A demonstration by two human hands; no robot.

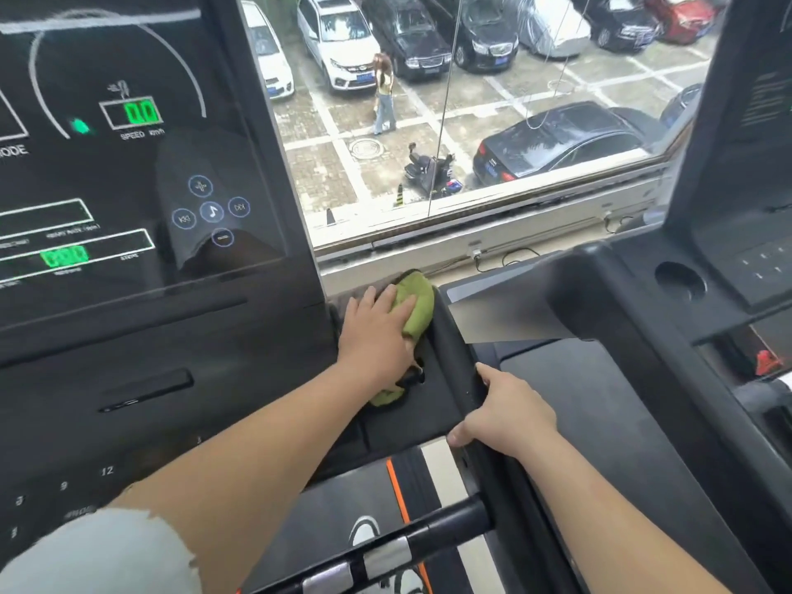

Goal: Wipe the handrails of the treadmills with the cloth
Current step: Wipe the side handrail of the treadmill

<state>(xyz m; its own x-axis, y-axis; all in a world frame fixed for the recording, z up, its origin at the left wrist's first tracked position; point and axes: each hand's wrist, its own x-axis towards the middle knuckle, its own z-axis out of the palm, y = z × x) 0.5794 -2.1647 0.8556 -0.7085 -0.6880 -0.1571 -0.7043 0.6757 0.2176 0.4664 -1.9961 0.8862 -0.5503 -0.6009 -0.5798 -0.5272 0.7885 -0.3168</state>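
Treadmill [171, 345] gets a wipe-down.
The right hand [510, 418] clamps the handrail [456, 349]; beyond it, the left hand [377, 332] presses straight fingers on the green cloth [418, 306] at the rail's far end. The cloth looks soft and light, probably best bunched under the palm.

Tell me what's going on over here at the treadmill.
A person is wiping down a treadmill beside a window. Their left grip presses a green cloth onto the black surface where the handrail meets the console. Their right grip is wrapped round that same handrail nearer the body, seemingly for support. The speed display reads 0.0, so the machine is probably not running.
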